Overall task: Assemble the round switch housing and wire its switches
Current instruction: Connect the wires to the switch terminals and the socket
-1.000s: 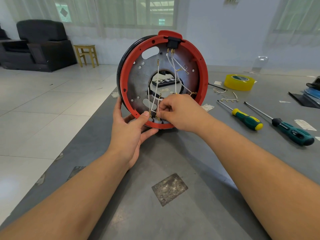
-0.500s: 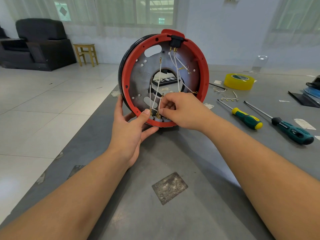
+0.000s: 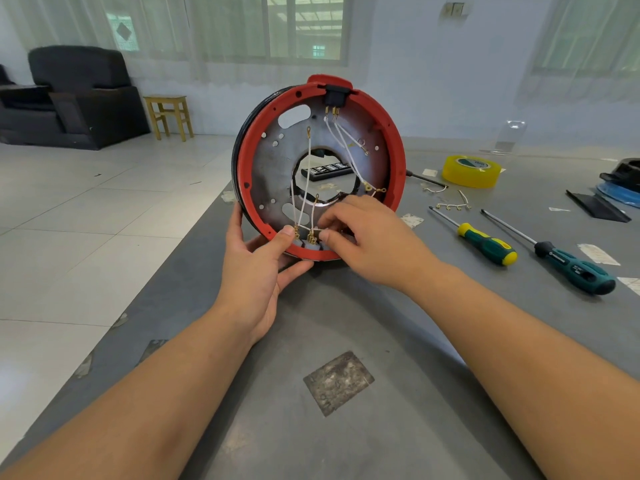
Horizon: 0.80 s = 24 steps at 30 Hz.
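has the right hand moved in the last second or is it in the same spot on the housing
Yes, slightly. The right hand has dropped lower along the round switch housing, so the brass ring terminals above its knuckles now show; its fingertips stay at the bottom switches.

Upper left: dark armchair (image 3: 78, 95), small wooden stool (image 3: 169, 114) beside it on pale floor tiles (image 3: 86, 220). Curtained windows (image 3: 304, 26) along the bluish wall (image 3: 433, 81), daylight.

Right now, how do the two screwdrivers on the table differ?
The near screwdriver has a dark teal and black handle; the far screwdriver has a green handle with yellow ends. The near one looks longer, with a bulkier handle. Both lie untouched on the grey table, shafts pointing away to the left, roughly parallel.
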Motion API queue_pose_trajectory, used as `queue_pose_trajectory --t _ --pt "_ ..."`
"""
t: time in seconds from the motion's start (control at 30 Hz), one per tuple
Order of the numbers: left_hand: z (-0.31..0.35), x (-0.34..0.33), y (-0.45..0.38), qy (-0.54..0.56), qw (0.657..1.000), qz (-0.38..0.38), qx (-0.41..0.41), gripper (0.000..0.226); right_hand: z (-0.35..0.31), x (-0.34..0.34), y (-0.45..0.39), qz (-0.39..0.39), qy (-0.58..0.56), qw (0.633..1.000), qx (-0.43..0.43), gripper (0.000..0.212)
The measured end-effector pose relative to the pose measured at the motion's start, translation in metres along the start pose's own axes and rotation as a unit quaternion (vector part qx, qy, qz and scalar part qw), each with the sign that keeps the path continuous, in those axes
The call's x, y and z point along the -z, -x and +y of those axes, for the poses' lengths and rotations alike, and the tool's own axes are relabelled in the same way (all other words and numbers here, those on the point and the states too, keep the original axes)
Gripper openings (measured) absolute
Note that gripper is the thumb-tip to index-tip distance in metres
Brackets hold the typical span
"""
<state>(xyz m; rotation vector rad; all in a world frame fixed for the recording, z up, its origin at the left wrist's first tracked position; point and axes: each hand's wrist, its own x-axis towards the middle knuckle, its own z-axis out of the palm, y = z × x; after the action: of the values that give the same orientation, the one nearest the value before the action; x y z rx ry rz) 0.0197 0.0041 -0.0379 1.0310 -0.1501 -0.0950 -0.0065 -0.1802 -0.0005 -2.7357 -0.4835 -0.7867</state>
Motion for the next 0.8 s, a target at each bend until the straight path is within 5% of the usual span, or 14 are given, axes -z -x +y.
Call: queue_pose_trajectory --t 0.17,0.47,0.6,0.8 --pt "0.002 -0.001 0.001 0.022 1.0 0.01 0.015 0.079 0.02 0.003 0.025 0.017 0.121 0.992 0.044 0.045" --pt "0.002 -0.002 0.003 -0.004 0.999 0.028 0.042 0.087 0.031 -0.008 0.035 0.108 0.141 0.979 0.103 0.035" --pt "0.004 -0.001 0.006 -0.042 0.997 -0.001 0.062 0.038 0.021 -0.014 0.032 0.111 0.123 0.981 0.1 0.033" --pt "0.0 -0.005 0.011 -0.006 0.997 -0.031 0.076 0.044 0.007 -0.024 0.029 0.109 0.09 0.984 0.106 0.032"
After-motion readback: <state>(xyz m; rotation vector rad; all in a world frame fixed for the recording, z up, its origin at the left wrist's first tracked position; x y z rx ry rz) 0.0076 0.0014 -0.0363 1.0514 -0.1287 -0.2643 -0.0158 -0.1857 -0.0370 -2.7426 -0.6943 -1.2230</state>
